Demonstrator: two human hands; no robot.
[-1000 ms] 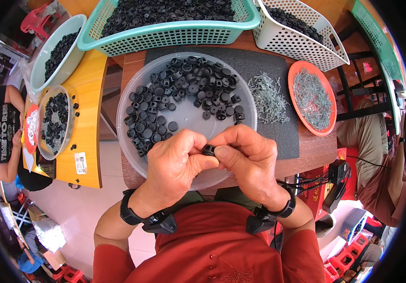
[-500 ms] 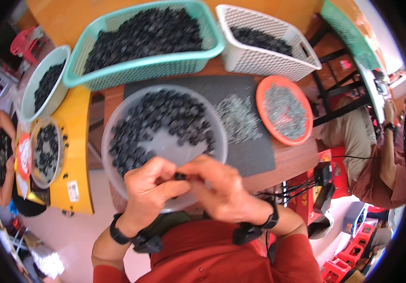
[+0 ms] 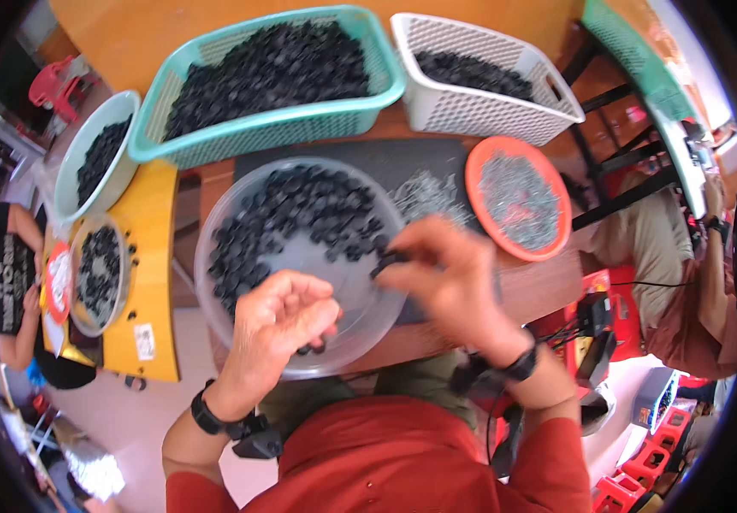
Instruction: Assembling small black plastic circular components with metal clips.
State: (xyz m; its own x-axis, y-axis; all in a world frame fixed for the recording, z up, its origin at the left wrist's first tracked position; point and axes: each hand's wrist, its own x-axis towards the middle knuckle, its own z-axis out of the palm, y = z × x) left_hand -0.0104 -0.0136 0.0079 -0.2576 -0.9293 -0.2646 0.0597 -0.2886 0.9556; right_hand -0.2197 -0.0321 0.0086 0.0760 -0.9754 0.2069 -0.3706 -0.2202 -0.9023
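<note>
Left hand [image 3: 276,332], right hand [image 3: 452,286]: hovering near centre
Grips: I cannot tell
Black parts [image 3: 317,195]: seemingly being handled, calling for pinching

The right hand [image 3: 454,278] is blurred, and the dark piece [image 3: 390,260] at its fingers [image 3: 411,278] is too smeared to make out. This hand covers part of the tub's [image 3: 360,318] rim. The left hand [image 3: 272,327] partly hides black parts [image 3: 310,349] beneath it. The lower edge cuts off the red shirt [image 3: 377,462]; the dark border crops a person [image 3: 5,286] at left.
</note>
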